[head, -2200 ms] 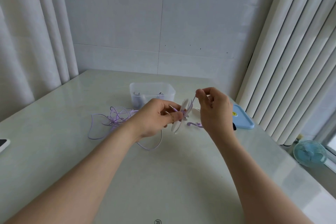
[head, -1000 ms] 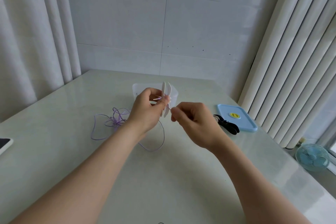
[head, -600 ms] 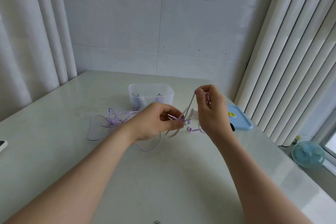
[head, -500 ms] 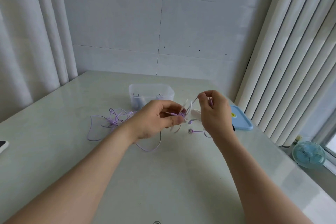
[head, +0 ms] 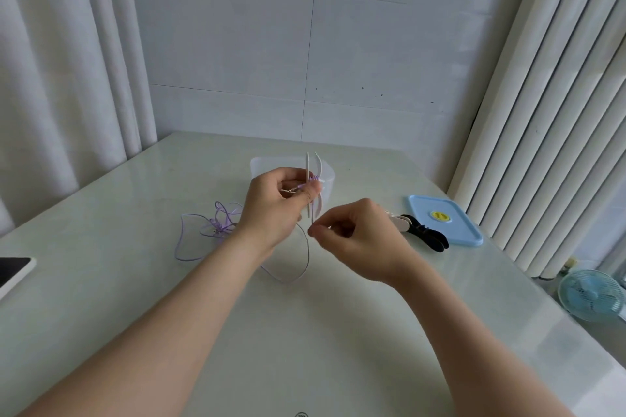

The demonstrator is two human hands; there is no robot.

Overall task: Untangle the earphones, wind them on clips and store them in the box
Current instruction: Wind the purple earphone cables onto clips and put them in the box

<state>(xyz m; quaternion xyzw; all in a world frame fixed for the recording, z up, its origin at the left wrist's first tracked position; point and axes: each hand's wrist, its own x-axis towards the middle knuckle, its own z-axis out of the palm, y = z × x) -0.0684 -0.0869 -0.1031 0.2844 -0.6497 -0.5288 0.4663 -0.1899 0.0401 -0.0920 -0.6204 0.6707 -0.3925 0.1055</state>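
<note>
Seen from the head camera, the left hand (head: 277,206) grips a white winding clip (head: 318,206) upright in front of the clear box (head: 261,166). The right hand (head: 359,240) pinches the purple earphone cable (head: 222,228) just below the clip, and the rest of the cable lies tangled on the desk (head: 305,332). Black clips (head: 428,236) rest beside the blue lid (head: 443,225).

Two bare arms fill the lower frame, uncovered from its bottom edge right up to the fingertips. The left hand (head: 271,210) has a low ridge of knuckles across its back, and the nail at its far side looks short and unpainted, though it is small to judge. The right hand (head: 359,240) is equally plain, its back smooth. Behind each hand the limb broadens toward the camera: the left forearm (head: 169,332) and right forearm (head: 474,349) are both smooth, with soft shading along their lower edges.
</note>
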